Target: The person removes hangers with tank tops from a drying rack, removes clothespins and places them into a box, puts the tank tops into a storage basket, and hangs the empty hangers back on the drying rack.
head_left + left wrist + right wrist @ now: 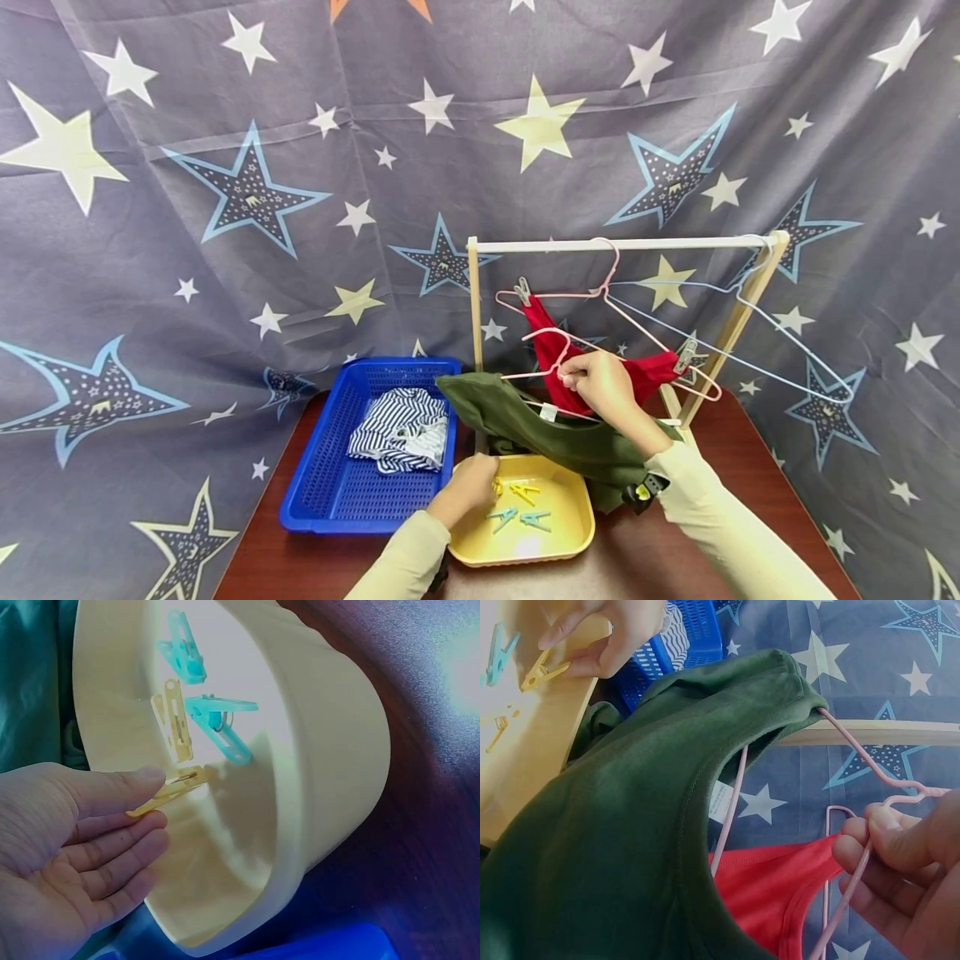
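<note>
My left hand (467, 490) reaches into the yellow basin (330, 735) and pinches a yellow clothespin (178, 786) between thumb and fingers. Beside it in the basin lie another yellow clothespin (177, 724) and two light-blue clothespins (221, 727). With thumb and fingers, my right hand (603, 385) grips a pink hanger (866, 759) just below its hook. A dark green shirt (622, 802) hangs on that hanger, its neckline draped around the hanger's arms and a white label (720, 801) showing inside. The shirt's lower part is partly hidden behind the basin.
Behind the shirt, a red garment (543, 333) is clipped by grey clothespins (686, 356) to a pink hanger (615, 258) on the rack's white rod (540, 247). A blue hanger (738, 290) hangs at right. Striped clothing (397, 425) lies in the blue basket (307, 500) at left.
</note>
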The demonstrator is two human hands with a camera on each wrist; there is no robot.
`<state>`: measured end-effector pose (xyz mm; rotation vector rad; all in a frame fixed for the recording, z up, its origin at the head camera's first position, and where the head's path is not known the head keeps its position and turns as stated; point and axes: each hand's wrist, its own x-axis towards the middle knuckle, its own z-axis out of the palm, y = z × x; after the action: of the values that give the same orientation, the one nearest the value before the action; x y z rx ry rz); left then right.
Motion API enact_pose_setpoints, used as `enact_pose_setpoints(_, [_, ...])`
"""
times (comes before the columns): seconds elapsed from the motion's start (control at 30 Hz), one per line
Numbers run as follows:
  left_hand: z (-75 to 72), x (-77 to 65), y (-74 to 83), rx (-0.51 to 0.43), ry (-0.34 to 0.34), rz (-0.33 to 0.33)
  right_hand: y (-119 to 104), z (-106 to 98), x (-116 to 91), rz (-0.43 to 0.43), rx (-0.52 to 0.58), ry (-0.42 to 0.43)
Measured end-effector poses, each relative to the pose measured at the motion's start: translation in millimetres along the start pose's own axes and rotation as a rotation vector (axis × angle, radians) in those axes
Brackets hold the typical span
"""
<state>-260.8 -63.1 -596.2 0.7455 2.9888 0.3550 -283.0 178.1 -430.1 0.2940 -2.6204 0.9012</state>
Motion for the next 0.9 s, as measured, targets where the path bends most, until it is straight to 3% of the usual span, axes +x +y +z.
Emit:
enact_pose_setpoints(0.37, [0.8, 1.3, 3.0, -0.045, -0.036, -0.026, -2.4, 2.1, 0.1, 0.014, -0.002, -0.029])
enact_pose_setpoints(0.63, [-2.3, 0.4, 8.5, 0.064, 0.015, -0.019, -2.9, 2.0, 1.3, 0.001, -0.017, -0.029])
enact_pose_setpoints(0.9, [9.1, 2.7, 13.0, 0.161, -0.041, -0.143, -4.7, 1.6, 2.9, -0.029, -0.027, -0.020])
